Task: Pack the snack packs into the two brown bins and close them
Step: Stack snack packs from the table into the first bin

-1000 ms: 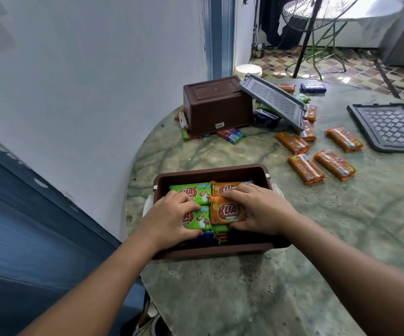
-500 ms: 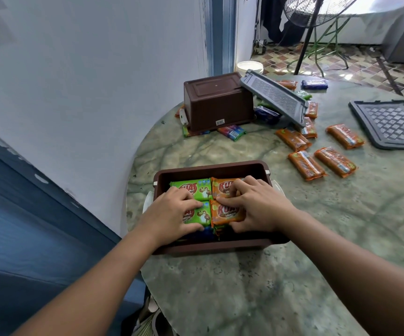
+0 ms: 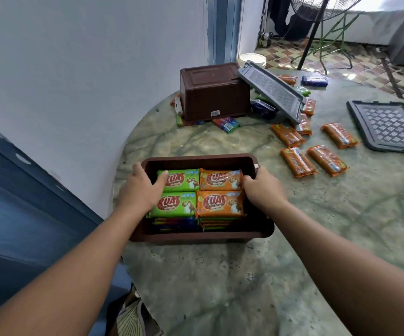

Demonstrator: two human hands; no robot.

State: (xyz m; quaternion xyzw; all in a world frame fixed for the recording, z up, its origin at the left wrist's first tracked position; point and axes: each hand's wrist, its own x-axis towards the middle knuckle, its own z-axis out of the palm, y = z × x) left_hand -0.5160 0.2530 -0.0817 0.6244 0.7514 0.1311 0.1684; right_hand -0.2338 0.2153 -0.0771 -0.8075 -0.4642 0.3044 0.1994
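Near edge of the green marbled desk [image 3: 220,287]: open brown bin [image 3: 203,235] sits uncovered, long side toward the person. Inside, snack packs stacked in two columns. Top layer: two green packs [image 3: 179,192] on the left, two orange packs [image 3: 220,192] on the right, all four flat, labels up, edges touching. Darker packs visible underneath at the near wall.

Left hand [image 3: 142,187]: lies over the bin's left end, thumb resting on the far green pack, fingers down over the rim. Whether that grip clasps the rim or only rests there, cannot tell; fingertips hidden.

Right hand [image 3: 261,190]: at the bin's right end, fingers curled inward against the end of the orange packs, palm over the rim. Grip looks clenched round the rim and pack edge, but the contact itself is hidden.

Mid-desk, right of the bin: four loose orange packs [image 3: 314,151] lying flat, apart from each other. A grey lid [image 3: 389,127] lies flat near the right edge.

Far side: second brown bin [image 3: 215,93] stands upside down near the wall, several packs sticking out beneath its rim. A second grey lid [image 3: 273,90] leans tilted against its right side, more packs under and beyond it, including a blue pack [image 3: 314,80].

Beyond the desk: tiled floor [image 3: 341,57], fan stand [image 3: 310,42].
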